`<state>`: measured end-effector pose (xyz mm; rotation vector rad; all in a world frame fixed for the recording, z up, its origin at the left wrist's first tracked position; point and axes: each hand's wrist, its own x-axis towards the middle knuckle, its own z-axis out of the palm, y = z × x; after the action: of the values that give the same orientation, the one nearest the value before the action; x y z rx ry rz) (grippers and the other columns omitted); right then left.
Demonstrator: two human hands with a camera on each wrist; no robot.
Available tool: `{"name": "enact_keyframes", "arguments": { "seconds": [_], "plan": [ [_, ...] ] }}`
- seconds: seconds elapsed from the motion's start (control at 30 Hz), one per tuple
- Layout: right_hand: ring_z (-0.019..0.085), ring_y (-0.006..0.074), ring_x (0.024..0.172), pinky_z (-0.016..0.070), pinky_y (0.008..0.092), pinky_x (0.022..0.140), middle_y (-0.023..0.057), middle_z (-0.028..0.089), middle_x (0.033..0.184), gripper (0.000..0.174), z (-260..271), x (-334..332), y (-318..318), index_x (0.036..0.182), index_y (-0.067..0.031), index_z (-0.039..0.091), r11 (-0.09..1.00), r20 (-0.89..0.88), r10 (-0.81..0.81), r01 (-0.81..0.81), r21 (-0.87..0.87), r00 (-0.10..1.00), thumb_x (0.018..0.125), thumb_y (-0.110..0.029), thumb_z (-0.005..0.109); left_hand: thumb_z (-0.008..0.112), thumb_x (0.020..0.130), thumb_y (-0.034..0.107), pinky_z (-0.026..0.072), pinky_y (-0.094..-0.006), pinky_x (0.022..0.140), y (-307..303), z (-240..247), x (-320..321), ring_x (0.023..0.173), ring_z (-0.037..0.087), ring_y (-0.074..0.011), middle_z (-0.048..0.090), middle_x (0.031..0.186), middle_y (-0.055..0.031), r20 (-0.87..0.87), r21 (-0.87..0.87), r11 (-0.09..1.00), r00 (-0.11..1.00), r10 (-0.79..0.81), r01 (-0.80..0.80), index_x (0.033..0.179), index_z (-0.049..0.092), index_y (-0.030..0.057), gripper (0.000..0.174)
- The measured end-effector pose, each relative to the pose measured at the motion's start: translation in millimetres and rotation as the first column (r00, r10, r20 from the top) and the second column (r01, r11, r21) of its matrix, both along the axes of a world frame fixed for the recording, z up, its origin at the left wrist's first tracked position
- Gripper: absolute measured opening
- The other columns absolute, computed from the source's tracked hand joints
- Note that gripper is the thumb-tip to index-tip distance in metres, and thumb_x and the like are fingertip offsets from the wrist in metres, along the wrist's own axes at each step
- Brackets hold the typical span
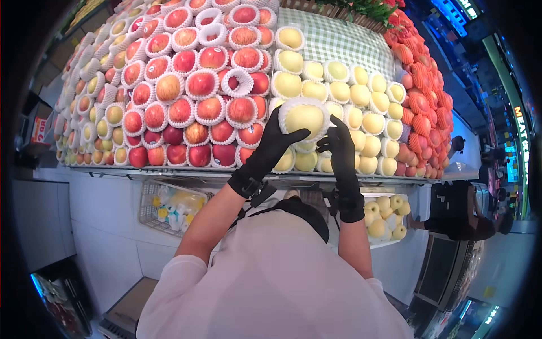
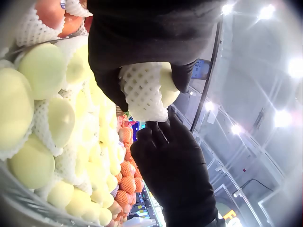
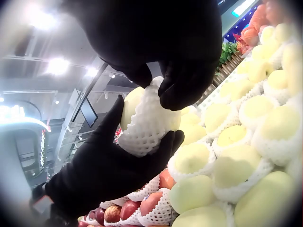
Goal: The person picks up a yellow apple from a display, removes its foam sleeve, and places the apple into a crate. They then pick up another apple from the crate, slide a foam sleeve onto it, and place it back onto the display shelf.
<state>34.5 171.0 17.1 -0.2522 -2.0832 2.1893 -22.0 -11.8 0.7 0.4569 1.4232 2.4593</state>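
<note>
A pale yellow fruit (image 1: 304, 120) in a white foam net is held above the yellow rows. My black-gloved left hand (image 1: 275, 141) grips it from the left, thumb across the front; in the right wrist view the left hand (image 3: 106, 158) cups it between thumb and fingers. At its other side, my gloved right hand (image 1: 341, 148) pinches the edge of the foam net (image 3: 147, 120) between thumb and fingers. The left wrist view shows the right hand (image 2: 175, 165) with fingertips at the net's rim.
Netted red apples (image 1: 202, 85) fill the left of the stand, yellow fruits (image 1: 371, 122) the middle, orange-netted fruits (image 1: 419, 104) the right. Checked cloth (image 1: 339, 42) lies behind. Below are a crate (image 1: 148, 208) and a tray of yellow fruits (image 1: 384, 217). A person (image 1: 460, 209) stands at right.
</note>
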Motion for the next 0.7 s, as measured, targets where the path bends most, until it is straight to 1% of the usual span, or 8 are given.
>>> {"name": "enact_keyframes", "arguments": {
  "seconds": [0.17,0.23,0.33,0.43,0.53,0.57,0.63,0.7],
  "plan": [
    [0.058,0.0238,0.112,0.0504,0.0353,0.09,0.0138,0.06,0.121,0.06,-7,-2,3,0.137,0.0003,0.043,0.975,-0.046,0.106,-0.095,0.199,0.993,0.085,-0.006,0.072,0.085,0.074,0.017,0.0436,-0.0368,0.104,0,-7,-3,0.123,0.051,-0.0214,0.051,0.134,-0.0111,-0.151,-0.147,0.989,0.987,-0.048,0.026,0.141,0.036,0.0018,0.084],
    [0.056,0.0251,0.115,0.0486,0.0367,0.094,0.0143,0.06,0.121,0.062,-8,-1,3,0.136,0.0005,0.044,0.98,-0.051,0.099,-0.089,0.176,0.994,0.083,-0.008,0.075,0.086,0.073,0.02,0.0432,-0.0376,0.104,2,-4,-3,0.125,0.05,-0.0223,0.05,0.134,-0.0115,-0.114,-0.19,0.98,0.99,-0.08,0.058,0.142,0.035,0.0014,0.088],
    [0.057,0.0256,0.113,0.047,0.0371,0.095,0.015,0.06,0.122,0.061,-10,-1,1,0.134,0.0007,0.045,0.997,-0.069,0.055,-0.059,-0.052,0.996,0.082,-0.01,0.076,0.086,0.073,0.02,0.0428,-0.038,0.105,-2,-10,-6,0.127,0.048,-0.0224,0.049,0.136,-0.0126,-0.087,-0.26,0.959,0.987,-0.136,0.109,0.144,0.032,0.001,0.092],
    [0.058,0.0263,0.112,0.0468,0.0365,0.095,0.0164,0.06,0.121,0.06,-1,-2,-5,0.131,0.0008,0.047,0.995,-0.086,0.047,-0.054,-0.085,0.995,0.081,-0.01,0.077,0.086,0.074,0.02,0.0422,-0.0382,0.106,-2,1,-1,0.13,0.046,-0.0229,0.046,0.139,-0.0136,-0.198,-0.283,0.958,0.98,-0.011,-0.047,0.146,0.03,0.0008,0.093],
    [0.058,0.027,0.112,0.0466,0.0365,0.095,0.0173,0.059,0.121,0.058,3,-1,-9,0.129,0.0008,0.048,0.995,-0.074,0.053,-0.059,-0.084,0.996,0.081,-0.011,0.077,0.084,0.074,0.014,0.0431,-0.0396,0.105,-4,12,4,0.128,0.048,-0.0249,0.046,0.14,-0.014,-0.165,-0.115,0.992,0.986,0.035,-0.055,0.147,0.03,0.0058,0.091],
    [0.058,0.0271,0.112,0.0466,0.0365,0.095,0.0174,0.059,0.121,0.057,5,-1,-11,0.129,0.0008,0.048,0.997,-0.071,0.045,-0.049,-0.052,0.996,0.081,-0.011,0.077,0.084,0.075,0.014,0.0434,-0.0399,0.105,-4,8,4,0.128,0.047,-0.025,0.045,0.141,-0.0141,-0.169,-0.145,0.988,0.985,0.022,-0.047,0.147,0.029,0.0065,0.091],
    [0.055,0.0261,0.116,0.046,0.0367,0.098,0.0157,0.056,0.126,0.051,9,-1,-12,0.132,0.0,0.045,0.974,-0.1,0.074,-0.05,0.223,0.992,0.089,-0.02,0.065,0.083,0.076,0.014,0.0439,-0.0406,0.104,-5,1,4,0.129,0.047,-0.0251,0.044,0.142,-0.0141,-0.178,-0.204,0.978,0.984,-0.005,-0.032,0.148,0.029,0.0079,0.09],
    [0.051,0.0242,0.122,0.0447,0.0364,0.102,0.013,0.051,0.133,0.049,11,2,-10,0.137,-0.0008,0.041,0.831,-0.126,0.145,-0.052,0.554,0.981,0.1,-0.031,0.049,0.083,0.077,0.013,0.0444,-0.0405,0.104,-7,4,6,0.128,0.047,-0.0243,0.042,0.143,-0.0138,-0.105,-0.226,0.974,0.994,-0.015,-0.009,0.147,0.029,0.0082,0.089]
  ]
}}
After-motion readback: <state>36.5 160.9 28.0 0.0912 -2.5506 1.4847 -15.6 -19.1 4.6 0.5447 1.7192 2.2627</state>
